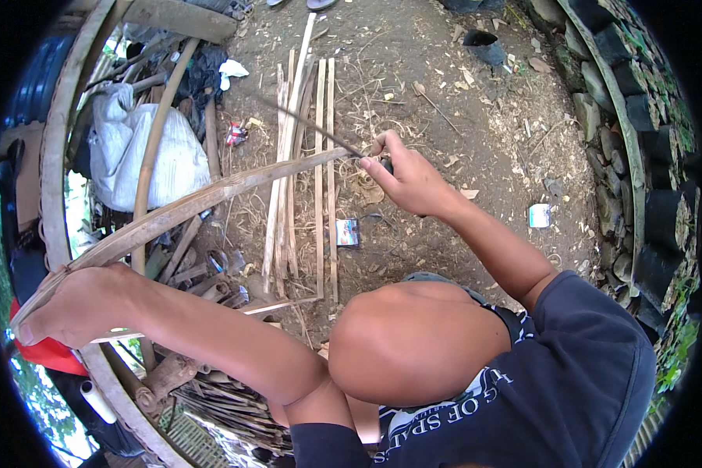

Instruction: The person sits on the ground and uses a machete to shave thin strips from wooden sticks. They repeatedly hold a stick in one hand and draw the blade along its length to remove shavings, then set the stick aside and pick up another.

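Long bamboo strip [210, 195], held across the lap over dirt ground [460, 117]: left hand [70, 300] clenched round its near end, right hand [405, 179] gripping a knife [304, 125] w/ blade at strip's far tip; split slats [304, 171] lying beneath, white sack [156, 156] beside.

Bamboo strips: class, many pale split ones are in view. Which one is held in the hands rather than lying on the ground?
The long curved bamboo strip, gripped by the left hand and met by the right hand's blade. The straight strips lie bundled on the dirt.
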Motion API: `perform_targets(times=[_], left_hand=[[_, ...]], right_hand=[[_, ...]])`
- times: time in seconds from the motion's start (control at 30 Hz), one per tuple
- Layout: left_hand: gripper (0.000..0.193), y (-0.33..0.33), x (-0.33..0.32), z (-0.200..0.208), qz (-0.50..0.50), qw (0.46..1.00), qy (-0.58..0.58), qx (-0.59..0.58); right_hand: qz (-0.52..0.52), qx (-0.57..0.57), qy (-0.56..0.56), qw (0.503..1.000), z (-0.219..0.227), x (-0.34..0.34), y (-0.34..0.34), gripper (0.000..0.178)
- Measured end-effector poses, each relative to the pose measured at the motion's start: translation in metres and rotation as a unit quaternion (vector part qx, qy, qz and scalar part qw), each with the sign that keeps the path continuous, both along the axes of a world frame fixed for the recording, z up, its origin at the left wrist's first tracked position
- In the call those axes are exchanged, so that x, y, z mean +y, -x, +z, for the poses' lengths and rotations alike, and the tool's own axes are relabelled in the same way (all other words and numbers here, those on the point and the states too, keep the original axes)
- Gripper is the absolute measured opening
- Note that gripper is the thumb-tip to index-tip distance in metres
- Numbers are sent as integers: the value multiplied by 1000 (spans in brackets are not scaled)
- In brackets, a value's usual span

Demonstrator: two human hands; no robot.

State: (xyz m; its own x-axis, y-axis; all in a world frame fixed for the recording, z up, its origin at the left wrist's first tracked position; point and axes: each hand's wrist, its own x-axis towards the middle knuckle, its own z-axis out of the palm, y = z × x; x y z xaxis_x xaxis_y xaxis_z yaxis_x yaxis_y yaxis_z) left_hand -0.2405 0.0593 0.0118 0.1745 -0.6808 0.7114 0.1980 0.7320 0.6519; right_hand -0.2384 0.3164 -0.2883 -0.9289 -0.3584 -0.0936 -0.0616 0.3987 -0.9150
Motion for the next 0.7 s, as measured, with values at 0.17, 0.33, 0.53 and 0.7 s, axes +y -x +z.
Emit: perform_targets(times=[0.17,0.33,0.53,0.7], left_hand=[[71,-5,12,-1,49,997,35,-48],[74,-15,23,-1,10,997,49,-54],[81,-27,30,-3,40,996,64,-39],[81,-33,34,-4,21,996,80,-31]], right_hand=[[3,-62,57,996,5,-4,-12,36],[29,-23,-59,998,14,4,-9,35],[59,-16,1,998,18,6,-25,35],[70,-40,-39,996,12,8,-29,37]])
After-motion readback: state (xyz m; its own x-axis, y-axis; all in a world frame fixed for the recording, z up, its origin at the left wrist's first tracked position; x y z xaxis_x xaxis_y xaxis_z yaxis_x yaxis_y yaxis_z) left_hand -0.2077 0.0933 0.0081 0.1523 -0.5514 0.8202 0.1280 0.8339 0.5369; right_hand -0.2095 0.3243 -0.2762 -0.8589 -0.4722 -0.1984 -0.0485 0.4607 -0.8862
